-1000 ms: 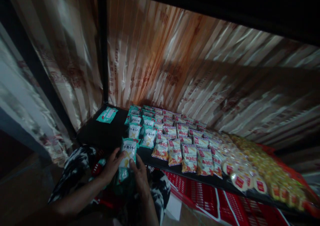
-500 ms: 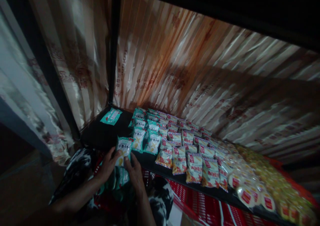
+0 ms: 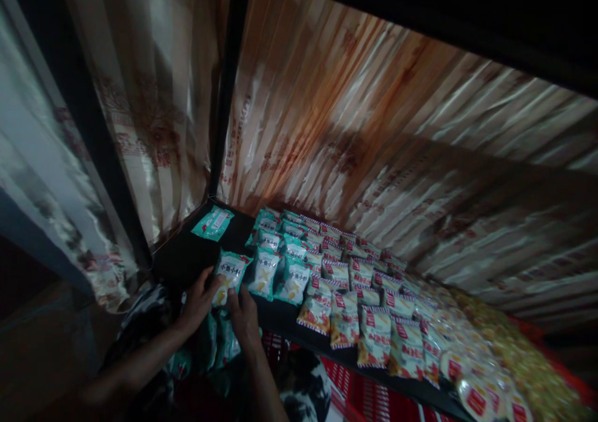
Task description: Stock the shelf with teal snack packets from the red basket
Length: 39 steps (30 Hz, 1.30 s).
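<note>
A teal-and-white snack packet [image 3: 230, 269] is held upright between my two hands, over the front edge of the black shelf [image 3: 180, 260]. My left hand [image 3: 198, 299] grips its left side, with the fingers partly behind it. At its lower right edge, my right hand [image 3: 243, 316] is closed on it with the thumb in front. Just right of it, matching teal packets [image 3: 265, 272] stand in rows on the shelf. More teal packets [image 3: 224, 341] lie below my hands, partly hidden by my forearms. Another teal packet [image 3: 213, 223] lies flat in the back left corner.
Orange-and-white snack packets [image 3: 375, 336] stand in rows further right, followed by round clear-wrapped items [image 3: 477, 398] and yellow-wrapped ones [image 3: 527, 372]. Red plastic baskets [image 3: 374, 400] sit beneath the front edge. A pleated curtain [image 3: 299, 111] and dark posts [image 3: 230, 86] enclose the shelf.
The camera view has shifted slightly, so the shelf goods appear lower and further right. Both hands still hold the teal packet, which is now closer to the standing row and tilted a little.
</note>
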Available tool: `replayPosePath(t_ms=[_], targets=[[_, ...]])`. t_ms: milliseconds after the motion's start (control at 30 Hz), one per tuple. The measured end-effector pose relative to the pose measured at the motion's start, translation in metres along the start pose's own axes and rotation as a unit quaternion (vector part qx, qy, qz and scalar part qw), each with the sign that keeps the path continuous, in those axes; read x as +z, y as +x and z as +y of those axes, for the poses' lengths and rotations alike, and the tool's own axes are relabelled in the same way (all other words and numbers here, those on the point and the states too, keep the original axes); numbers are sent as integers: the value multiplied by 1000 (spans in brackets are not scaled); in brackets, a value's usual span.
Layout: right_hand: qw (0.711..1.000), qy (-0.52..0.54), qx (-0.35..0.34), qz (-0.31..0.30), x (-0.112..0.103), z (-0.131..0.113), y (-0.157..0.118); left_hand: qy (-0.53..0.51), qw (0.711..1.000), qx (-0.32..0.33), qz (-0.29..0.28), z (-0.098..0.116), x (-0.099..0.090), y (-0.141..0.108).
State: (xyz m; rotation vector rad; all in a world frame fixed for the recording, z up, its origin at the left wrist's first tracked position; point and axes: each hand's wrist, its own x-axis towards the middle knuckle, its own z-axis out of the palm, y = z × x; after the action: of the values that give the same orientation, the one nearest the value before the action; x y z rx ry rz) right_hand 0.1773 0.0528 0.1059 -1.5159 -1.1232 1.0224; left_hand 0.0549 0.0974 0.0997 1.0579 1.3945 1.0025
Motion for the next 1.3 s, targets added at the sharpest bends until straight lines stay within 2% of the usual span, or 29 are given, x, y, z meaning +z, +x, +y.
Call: replayPosePath(t_ms=[133,300,567,700,800,1133,1300], targets=[[999,-45,-1,-5,8,-3,11,5,1000,17,-2,0,-2,16],[997,-53,-8,55,20,5,22,21,999,24,17,-2,-3,32],[989,-96,-63,97,37,16,32,19,999,34,3,-7,0,54],[975,-152,-111,120,44,20,35,31,998,43,18,-12,2,66],[969,-181,-119,122,47,23,38,50,997,48,30,-10,5,72],[973,-142,-118,137,56,28,54,45,996,64,42,-8,19,88],[975,-122,-116,146,59,28,65,70,991,97,57,-8,25,95]])
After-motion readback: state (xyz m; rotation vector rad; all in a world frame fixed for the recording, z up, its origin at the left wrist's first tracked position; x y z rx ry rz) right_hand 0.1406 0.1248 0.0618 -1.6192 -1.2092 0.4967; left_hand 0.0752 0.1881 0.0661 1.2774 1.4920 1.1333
